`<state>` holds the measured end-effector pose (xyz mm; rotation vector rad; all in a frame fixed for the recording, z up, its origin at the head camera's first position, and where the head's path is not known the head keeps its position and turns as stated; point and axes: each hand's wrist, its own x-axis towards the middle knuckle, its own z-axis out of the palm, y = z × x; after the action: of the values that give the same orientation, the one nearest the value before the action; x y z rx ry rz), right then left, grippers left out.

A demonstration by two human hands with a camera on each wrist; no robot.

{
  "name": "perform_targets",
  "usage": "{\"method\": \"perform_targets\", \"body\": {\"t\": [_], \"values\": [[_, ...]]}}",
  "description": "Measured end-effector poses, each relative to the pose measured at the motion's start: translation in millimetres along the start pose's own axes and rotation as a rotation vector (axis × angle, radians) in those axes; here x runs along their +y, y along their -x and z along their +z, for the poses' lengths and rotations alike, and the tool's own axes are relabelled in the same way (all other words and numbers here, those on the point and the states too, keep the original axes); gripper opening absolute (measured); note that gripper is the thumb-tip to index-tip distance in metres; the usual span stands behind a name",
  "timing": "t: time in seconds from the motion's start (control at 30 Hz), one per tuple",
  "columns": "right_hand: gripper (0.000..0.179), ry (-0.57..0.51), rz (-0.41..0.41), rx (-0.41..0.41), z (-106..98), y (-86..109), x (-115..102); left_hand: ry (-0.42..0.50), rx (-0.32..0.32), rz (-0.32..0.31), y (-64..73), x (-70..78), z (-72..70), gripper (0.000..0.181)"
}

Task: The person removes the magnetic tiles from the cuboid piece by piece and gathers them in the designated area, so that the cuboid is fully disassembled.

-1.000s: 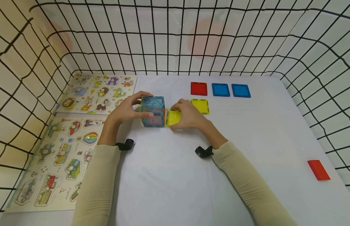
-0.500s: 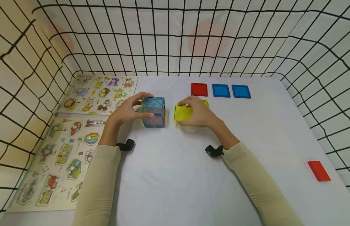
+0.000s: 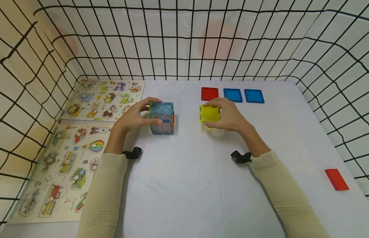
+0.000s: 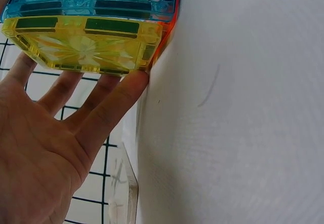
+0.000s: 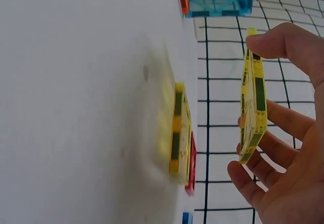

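Observation:
A box built of see-through magnetic tiles (image 3: 162, 110) stands left of centre on the white table. Blue tiles form its top and front; a yellow tile (image 4: 86, 49) makes its left side, with orange at the right. My left hand (image 3: 133, 115) grips the box, thumb at the front and fingers spread behind. Well to the right, my right hand (image 3: 229, 115) pinches a yellow magnetic tile (image 3: 209, 113) by its edges, raised over the table. Under it lies a second yellow tile (image 5: 180, 135), mostly hidden in the head view.
A red tile (image 3: 209, 94) and two blue tiles (image 3: 233, 95) lie in a row at the back. Picture puzzle boards (image 3: 68, 172) cover the left side. A red block (image 3: 337, 179) sits at the far right. Black wire mesh (image 3: 184, 39) surrounds the table.
My right hand has drawn the yellow tile away from the box to the right, and raised it over the other yellow tile. My left hand and the box have stayed put.

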<state>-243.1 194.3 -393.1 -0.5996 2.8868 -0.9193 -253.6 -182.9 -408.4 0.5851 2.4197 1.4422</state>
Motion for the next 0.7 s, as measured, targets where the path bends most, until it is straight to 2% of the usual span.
{"method": "perform_targets", "body": {"t": [0.27, 0.7], "values": [[0.063, 0.020, 0.062, 0.013, -12, 10.2, 20, 0.008, -0.001, -0.006, -0.3, -1.2, -0.1, 0.068], [0.062, 0.070, 0.110, 0.024, -31, 16.2, 66, -0.001, 0.001, -0.030, -0.2, 0.2, 1.0, 0.067]]}}
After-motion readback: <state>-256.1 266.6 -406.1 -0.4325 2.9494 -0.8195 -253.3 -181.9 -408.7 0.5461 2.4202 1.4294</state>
